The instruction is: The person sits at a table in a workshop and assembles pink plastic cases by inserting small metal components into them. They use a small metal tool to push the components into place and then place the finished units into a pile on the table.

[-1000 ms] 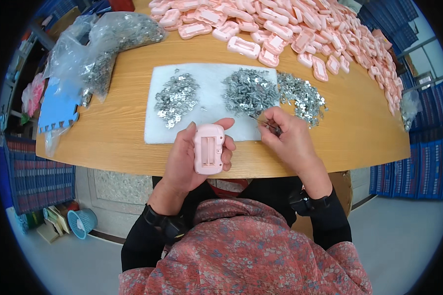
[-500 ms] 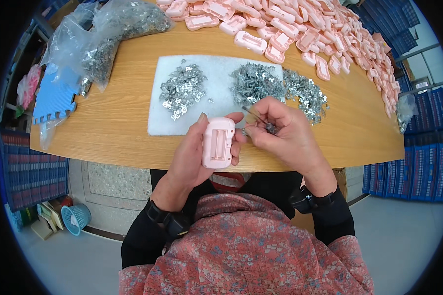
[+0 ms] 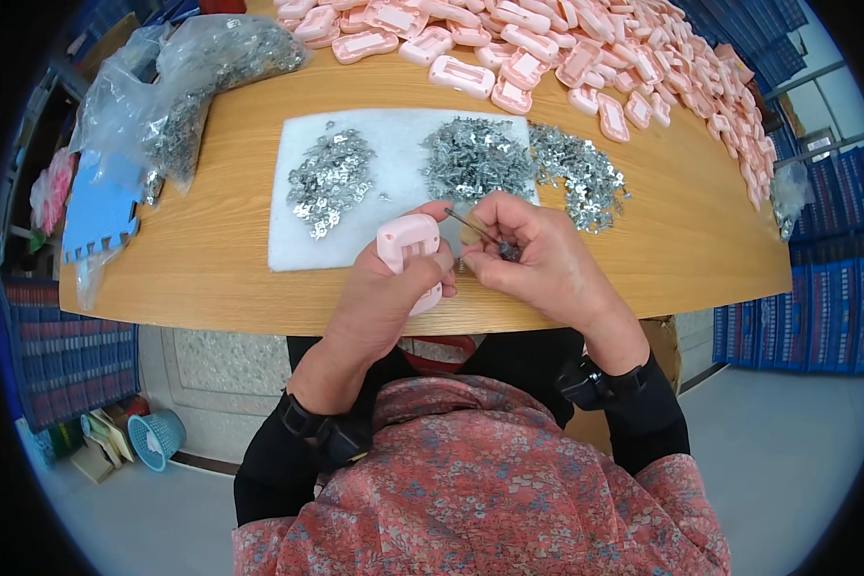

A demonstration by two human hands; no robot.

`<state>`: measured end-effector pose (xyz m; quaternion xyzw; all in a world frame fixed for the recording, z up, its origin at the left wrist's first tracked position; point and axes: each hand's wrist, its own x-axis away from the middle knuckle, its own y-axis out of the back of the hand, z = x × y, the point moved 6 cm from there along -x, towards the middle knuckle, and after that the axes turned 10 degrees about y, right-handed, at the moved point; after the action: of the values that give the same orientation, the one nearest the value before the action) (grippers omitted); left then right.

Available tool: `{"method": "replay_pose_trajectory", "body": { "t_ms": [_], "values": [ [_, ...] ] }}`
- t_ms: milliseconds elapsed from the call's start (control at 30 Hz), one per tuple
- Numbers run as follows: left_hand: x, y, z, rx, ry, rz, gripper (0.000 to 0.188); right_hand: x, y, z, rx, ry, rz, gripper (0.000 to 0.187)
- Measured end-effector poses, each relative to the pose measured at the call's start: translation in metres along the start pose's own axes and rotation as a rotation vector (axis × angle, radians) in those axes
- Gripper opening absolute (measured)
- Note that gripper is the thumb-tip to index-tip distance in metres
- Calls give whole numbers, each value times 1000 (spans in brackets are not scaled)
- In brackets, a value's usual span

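My left hand point(image 3: 365, 300) is closed round a pink plastic casing point(image 3: 405, 232) with a battery compartment facing up, the thumb lying across it. Close on its right, my right hand point(image 3: 552, 252) pinches a thin rod-like tool point(image 3: 469, 223) whose tip points up and left. A small dark clump point(image 3: 508, 252) shows among the right fingers; I cannot make out what it is. Beyond the hands, a white foam sheet point(image 3: 401, 132) carries a left pile of small silvery metal pieces point(image 3: 332, 180) and a denser middle pile point(image 3: 478, 161).
Another metal pile point(image 3: 583, 178) spreads over the table point(image 3: 682, 216) off the sheet's right edge. Many pink casings point(image 3: 605, 62) heap along the back and right. Plastic bags of metal parts point(image 3: 187, 91) and a blue foam mat point(image 3: 106, 206) occupy the left.
The pink casing has tilted and shifted slightly left and up, and my left thumb now lies over its compartment. My right hand has moved slightly left with the tool. The whole view has shifted a little.
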<state>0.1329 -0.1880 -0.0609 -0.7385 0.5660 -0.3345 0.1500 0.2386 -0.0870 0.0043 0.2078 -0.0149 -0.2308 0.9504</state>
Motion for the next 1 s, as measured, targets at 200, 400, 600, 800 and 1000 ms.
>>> {"method": "replay_pose_trajectory", "body": {
  "t_ms": [200, 400, 600, 800, 1000],
  "values": [
    [-7, -11, -1, -104, -43, -42, 51, 5, 7, -11, -152, -50, -57, 14],
    [-12, -15, 5, 37, 1, -64, 50, 14, -1, -22, -383, -12, -199, 19],
    [-13, -15, 8, 56, -20, -57, 50, 17, -6, -32, -529, -60, -229, 19],
    [-12, -20, 2, 48, -23, -61, 48, 16, -2, -31, -579, -10, -251, 17],
    [-17, -20, -11, 297, -75, 140, 50, 26, 4, -32, -524, -32, -293, 19]
  ]
}}
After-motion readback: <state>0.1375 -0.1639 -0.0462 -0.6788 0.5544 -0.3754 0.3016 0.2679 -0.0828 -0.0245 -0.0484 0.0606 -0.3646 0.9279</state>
